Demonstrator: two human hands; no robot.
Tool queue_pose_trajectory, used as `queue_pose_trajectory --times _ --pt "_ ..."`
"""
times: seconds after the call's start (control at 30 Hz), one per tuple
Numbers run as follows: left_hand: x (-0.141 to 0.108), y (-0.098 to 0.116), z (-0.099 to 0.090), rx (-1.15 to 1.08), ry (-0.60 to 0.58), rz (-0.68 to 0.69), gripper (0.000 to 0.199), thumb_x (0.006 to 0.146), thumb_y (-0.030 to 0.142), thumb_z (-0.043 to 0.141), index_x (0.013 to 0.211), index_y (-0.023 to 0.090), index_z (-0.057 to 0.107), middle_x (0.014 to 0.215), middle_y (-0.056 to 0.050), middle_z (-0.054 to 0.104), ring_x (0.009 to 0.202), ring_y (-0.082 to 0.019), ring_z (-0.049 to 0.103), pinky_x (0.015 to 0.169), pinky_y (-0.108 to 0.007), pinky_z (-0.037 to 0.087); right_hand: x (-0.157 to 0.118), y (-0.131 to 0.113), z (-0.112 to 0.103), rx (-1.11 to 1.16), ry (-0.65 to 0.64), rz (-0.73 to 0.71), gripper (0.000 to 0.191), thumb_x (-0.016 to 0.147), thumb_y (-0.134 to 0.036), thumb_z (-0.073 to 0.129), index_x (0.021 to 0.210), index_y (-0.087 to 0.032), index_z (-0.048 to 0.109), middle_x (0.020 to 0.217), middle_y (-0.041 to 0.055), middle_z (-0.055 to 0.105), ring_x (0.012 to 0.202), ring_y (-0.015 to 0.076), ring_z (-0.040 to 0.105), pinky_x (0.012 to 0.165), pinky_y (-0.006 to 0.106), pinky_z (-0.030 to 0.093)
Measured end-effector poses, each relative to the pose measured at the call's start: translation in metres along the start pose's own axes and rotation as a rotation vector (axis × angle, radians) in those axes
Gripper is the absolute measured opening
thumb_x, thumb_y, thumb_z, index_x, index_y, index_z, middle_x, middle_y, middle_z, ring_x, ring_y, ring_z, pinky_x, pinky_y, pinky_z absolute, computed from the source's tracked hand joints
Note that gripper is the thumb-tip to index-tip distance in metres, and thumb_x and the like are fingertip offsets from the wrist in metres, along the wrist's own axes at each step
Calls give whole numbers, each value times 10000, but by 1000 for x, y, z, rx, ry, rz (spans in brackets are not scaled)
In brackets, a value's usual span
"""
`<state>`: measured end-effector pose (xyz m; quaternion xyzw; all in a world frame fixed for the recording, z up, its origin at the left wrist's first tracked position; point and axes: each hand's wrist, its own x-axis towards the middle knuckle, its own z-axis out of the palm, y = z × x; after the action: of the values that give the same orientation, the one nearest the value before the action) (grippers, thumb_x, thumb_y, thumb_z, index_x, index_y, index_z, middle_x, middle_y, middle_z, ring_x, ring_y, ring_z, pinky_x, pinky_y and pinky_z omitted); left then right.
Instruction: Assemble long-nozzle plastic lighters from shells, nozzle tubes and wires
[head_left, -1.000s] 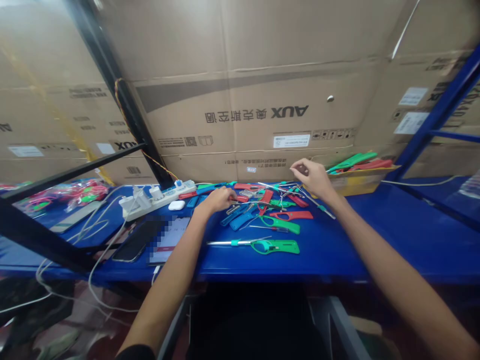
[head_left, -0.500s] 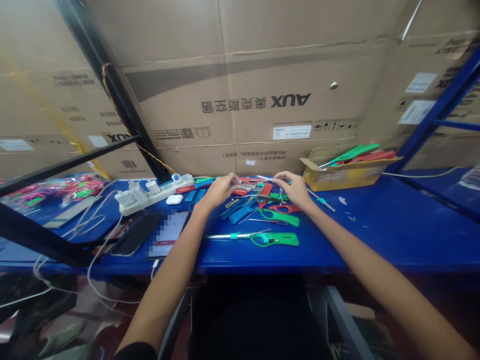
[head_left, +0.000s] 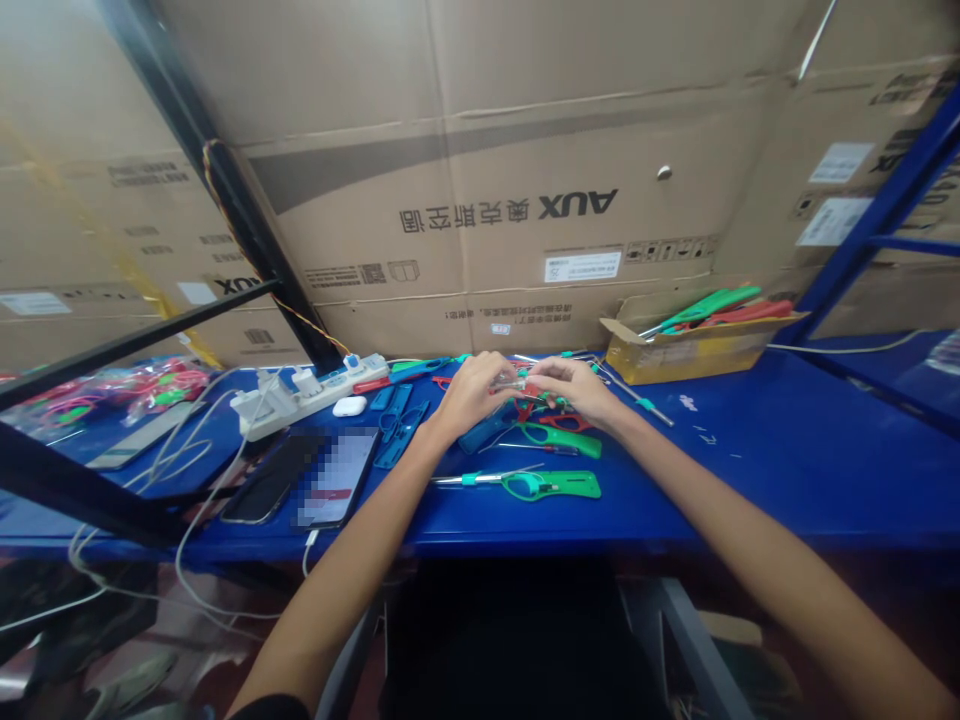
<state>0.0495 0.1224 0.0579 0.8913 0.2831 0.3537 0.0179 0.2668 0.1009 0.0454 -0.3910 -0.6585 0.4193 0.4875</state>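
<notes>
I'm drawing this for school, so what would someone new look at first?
Probably the left hand and right hand in the middle, close together at a small shiny piece. Around them, red, green and blue plastic parts lie scattered on the blue table. Next come the big upside-down AUX letters on the cardboard behind, and a box at the back right holding green and red handles.

beyond my grip i face a wall of brown cardboard (head_left: pixel 525 110), its printed aux lettering (head_left: pixel 577 204) upside down. to my grip's left slants a black metal post (head_left: pixel 169 85); to its right, a blue metal frame (head_left: pixel 851 235). below my grip spreads a blue tabletop (head_left: pixel 787 450), dim reddish floor (head_left: pixel 225 655) lower still.
</notes>
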Motion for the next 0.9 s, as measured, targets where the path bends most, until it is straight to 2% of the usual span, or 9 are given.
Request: queue_pose_trajectory --times 0.53,0.9 --pt "2 2 1 -46 67 94 161 918 289 736 910 183 616 938 -52 671 897 -222 605 795 -337 449 -5 -13 1 33 -88 27 356 711 -505 807 847 -181 746 716 -10 666 575 117 531 547 270 466" --pt "-2 3 2 -59 66 52 168 891 254 764 960 182 629 954 -47 664 912 -213 626 792 -310 500 -3 -8 -2 33 -111 2 325 759 -502 781 824 -189 727 707 -19 649 549 106 528 535 257 471"
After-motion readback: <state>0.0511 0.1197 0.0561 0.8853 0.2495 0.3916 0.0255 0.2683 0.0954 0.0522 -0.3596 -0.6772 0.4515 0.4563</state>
